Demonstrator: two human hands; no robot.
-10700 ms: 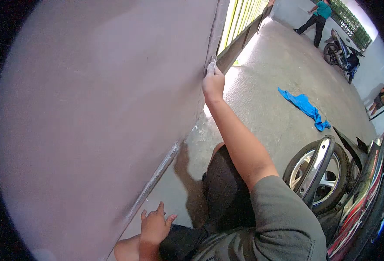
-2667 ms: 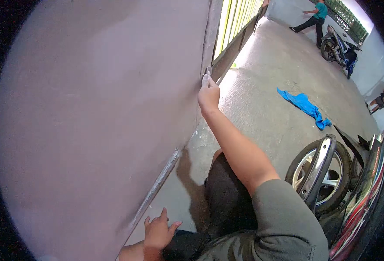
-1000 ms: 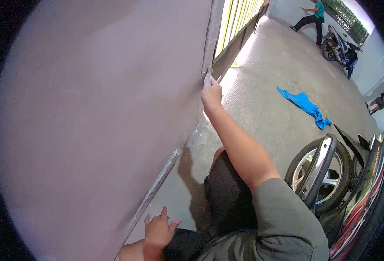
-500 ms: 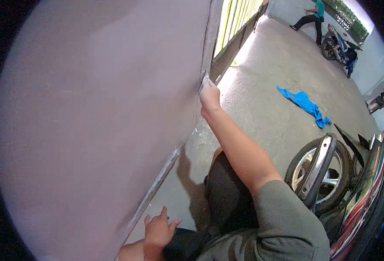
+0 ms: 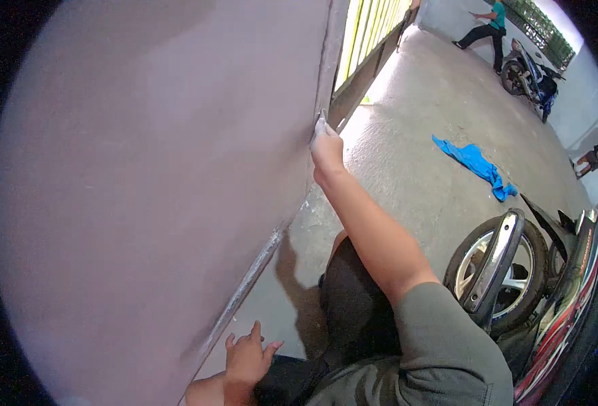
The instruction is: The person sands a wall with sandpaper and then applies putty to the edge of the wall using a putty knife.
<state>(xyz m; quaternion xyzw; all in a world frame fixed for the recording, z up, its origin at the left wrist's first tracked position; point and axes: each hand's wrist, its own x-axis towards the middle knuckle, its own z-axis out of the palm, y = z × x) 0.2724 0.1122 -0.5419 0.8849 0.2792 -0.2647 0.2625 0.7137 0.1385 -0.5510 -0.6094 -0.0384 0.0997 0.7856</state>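
Near wall: 1, pinkish grey, filling the left of the view. Floor: grey concrete, light glaring off it below 1 barred railing. Motorcycles: 2. Near motorcycle at lower right, 1 spoked wheel clearly visible; far motorcycle at upper right. Other people: 2. Person in a teal top at the far end, 1 arm out toward the wall there; person at the right edge, too small for detail. Blue cloth: 1, crumpled on the floor between the 2 motorcycles. Own hands: 2, well apart. Left hand low, near the bare knee, fingers spread; contact with the leg cannot be told. Right hand out at the wall's edge, thumb and fingers pinched. Small pale piece: 1, clamped in that pinch, at the wall's edge just beyond the right fingers, well apart from the left hand; exact kind unclear.
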